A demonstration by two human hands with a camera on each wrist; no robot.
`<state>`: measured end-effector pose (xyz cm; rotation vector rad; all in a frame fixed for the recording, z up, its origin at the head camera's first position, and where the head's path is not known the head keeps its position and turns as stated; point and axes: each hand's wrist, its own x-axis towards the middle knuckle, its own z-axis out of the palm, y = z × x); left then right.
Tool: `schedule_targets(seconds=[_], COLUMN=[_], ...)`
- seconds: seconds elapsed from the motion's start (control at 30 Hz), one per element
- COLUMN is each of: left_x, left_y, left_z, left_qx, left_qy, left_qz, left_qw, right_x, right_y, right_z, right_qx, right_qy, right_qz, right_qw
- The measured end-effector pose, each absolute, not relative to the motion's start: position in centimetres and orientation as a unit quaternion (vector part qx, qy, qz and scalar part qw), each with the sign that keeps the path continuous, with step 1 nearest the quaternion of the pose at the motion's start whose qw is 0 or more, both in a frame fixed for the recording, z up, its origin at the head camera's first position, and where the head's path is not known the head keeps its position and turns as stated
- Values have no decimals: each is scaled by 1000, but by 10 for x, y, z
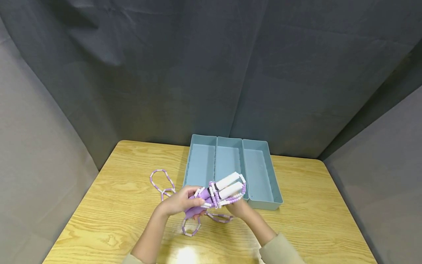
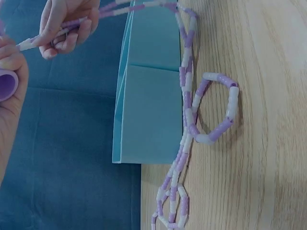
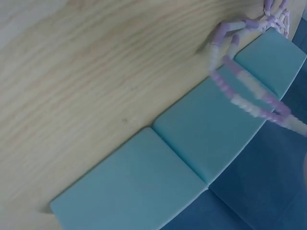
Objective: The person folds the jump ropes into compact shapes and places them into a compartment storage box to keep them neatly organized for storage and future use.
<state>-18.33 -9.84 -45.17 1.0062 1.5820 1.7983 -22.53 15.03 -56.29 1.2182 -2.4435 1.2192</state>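
Note:
A beaded jump rope in purple and white has two handles (image 1: 230,189) with white grips and purple ends, held side by side. My left hand (image 1: 181,201) grips the handles' purple part, with beaded strands wound around them. In the left wrist view, one hollow purple handle end (image 2: 7,86) pokes out of that hand's grasp. My right hand (image 2: 72,26) pinches beaded strands (image 2: 117,10) between curled fingers. In the head view the handles partly hide it. Loose beaded loops (image 3: 249,88) hang down and lie on the table.
A blue-grey tray (image 1: 265,206) with three long compartments stands behind the hands on the wooden table (image 1: 310,205). Left of it lies a rope loop (image 1: 161,171). Dark cloth (image 1: 184,73) hangs behind the table's far edge.

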Motion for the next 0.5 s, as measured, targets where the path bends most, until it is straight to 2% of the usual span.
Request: schedule_targets(seconds=[0.1, 0.23, 0.5], left_x=[-185, -186, -188], left_y=[-101, -103, -105], left_z=[-453, -455, -459], left_qx=[358, 320, 263], left_qy=[589, 601, 631], left_qz=[683, 698, 707], left_qw=[243, 222, 182], right_x=[-206, -189, -170], right_y=[140, 128, 123], right_z=[-530, -497, -479], right_qx=[385, 373, 288], right_qy=[-792, -774, -739], right_qz=[470, 507, 608], right_qw=[57, 63, -1])
